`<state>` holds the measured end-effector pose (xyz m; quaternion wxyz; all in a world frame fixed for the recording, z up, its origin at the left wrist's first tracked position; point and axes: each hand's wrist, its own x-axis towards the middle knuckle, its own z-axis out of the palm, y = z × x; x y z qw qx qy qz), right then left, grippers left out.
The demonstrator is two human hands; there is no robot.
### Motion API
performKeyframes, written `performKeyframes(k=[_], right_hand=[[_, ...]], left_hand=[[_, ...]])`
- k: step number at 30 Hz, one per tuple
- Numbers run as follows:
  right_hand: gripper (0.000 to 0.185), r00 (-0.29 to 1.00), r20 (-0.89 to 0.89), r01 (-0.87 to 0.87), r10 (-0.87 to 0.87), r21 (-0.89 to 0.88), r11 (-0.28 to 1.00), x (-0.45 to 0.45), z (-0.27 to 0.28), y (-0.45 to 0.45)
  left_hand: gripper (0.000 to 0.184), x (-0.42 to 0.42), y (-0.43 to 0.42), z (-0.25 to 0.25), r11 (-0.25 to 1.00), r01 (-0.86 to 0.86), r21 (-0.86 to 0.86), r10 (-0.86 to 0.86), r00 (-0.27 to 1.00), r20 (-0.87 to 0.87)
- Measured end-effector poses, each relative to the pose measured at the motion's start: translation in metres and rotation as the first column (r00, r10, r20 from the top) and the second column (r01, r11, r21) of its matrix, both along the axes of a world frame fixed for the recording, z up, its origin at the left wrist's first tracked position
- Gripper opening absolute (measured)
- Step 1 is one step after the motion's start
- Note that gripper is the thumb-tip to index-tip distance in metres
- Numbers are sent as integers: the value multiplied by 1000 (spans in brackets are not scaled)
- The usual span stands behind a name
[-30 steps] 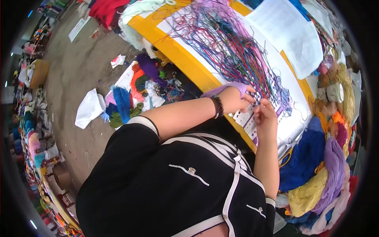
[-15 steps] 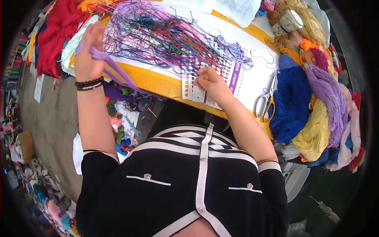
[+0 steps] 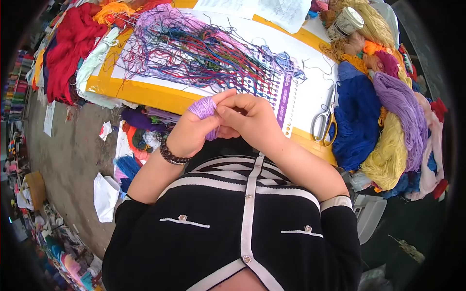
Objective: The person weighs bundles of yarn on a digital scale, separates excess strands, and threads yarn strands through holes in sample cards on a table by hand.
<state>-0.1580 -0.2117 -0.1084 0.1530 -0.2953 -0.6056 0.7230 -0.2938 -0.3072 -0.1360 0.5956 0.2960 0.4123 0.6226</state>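
Observation:
My left hand (image 3: 188,135), with dark beaded bracelets at the wrist, is closed in front of my chest. Loops of lilac yarn (image 3: 203,107) wrap round its fingers, and a strand hangs below them. Against its fingertips, my right hand (image 3: 252,120) is closed in a pinch; what it pinches is hidden by the fingers. Just beyond both hands lies a pile of multicoloured cut threads (image 3: 194,51), running into the holes of a punched white card with a purple strip (image 3: 284,102).
Scissors (image 3: 324,123) lie right of the card. Blue yarn (image 3: 357,121), purple yarn (image 3: 400,106) and yellow yarn (image 3: 388,157) are heaped at the right, near a patterned paper cup (image 3: 345,24). Red yarn (image 3: 73,48) hangs at the left. Yellow tape (image 3: 145,99) covers the table edge.
My left hand has come down and right from the table's left side, its fingers now closed with yarn round them. My right hand has left the card and met it.

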Motion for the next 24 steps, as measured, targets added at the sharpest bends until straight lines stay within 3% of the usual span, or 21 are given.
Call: performKeyframes(k=[3,7,9,10,11,12,13,14,15,16,17,18,19,20,21,22,23,24], right_hand=[[13,999,-49,-3,-3,-118,993,4,-6,-1],[12,991,-135,-44,23,-153,987,17,-8,5],[14,961,-235,107,-149,-184,977,36,0,15],[17,883,-438,-31,-169,-413,910,59,15,34],[14,865,-437,54,-247,-407,912,81,46,46],[8,738,-611,-19,-287,-443,896,108,58,68],[15,712,-614,60,-342,-432,900,139,77,90],[12,732,-589,238,-342,-250,939,169,89,107],[14,653,-467,694,-596,54,718,206,87,134],[18,435,-434,880,-789,392,269,228,83,152],[18,435,-431,879,-791,395,268,221,79,149],[19,484,-377,766,-790,619,175,202,75,139],[21,519,-313,597,-796,798,75,179,70,124],[16,591,-61,359,-805,913,195,144,61,102],[16,716,116,211,-688,904,371,131,25,98],[19,861,244,118,-446,758,642,100,3,81],[22,874,408,33,-266,496,868,72,-16,69],[22,923,350,-53,-159,524,850,56,-48,62]], left_hand=[[46,3,-4,4,998,58,-36,-58,998,-20],[48,-1,-6,1,993,116,-18,-112,984,137],[49,-14,-13,-8,984,175,-26,-167,970,178],[47,-26,-20,-16,998,69,11,-69,961,269],[44,-40,-28,-21,999,-41,35,26,932,362],[44,-58,-35,-20,989,-142,34,113,893,435],[46,-86,-44,-26,979,-205,-15,185,848,496],[46,-108,-54,-28,950,-309,-45,297,849,437],[44,-125,-61,-26,933,-353,-76,356,867,349],[44,-129,-61,-24,934,-348,-77,352,867,352],[43,-131,-60,-23,929,-351,-116,368,906,207],[42,-131,-59,-22,920,-361,-152,373,926,57],[41,-115,-44,-17,927,-316,-201,334,941,62],[38,-95,-28,-11,948,-222,-229,238,970,44],[34,-80,-13,-11,968,-68,-240,91,992,86],[32,-65,1,-16,963,23,-270,0,996,85],[32,-48,16,-10,948,75,-310,-63,997,48],[32,-35,28,-14,947,75,-312,-63,997,46]])
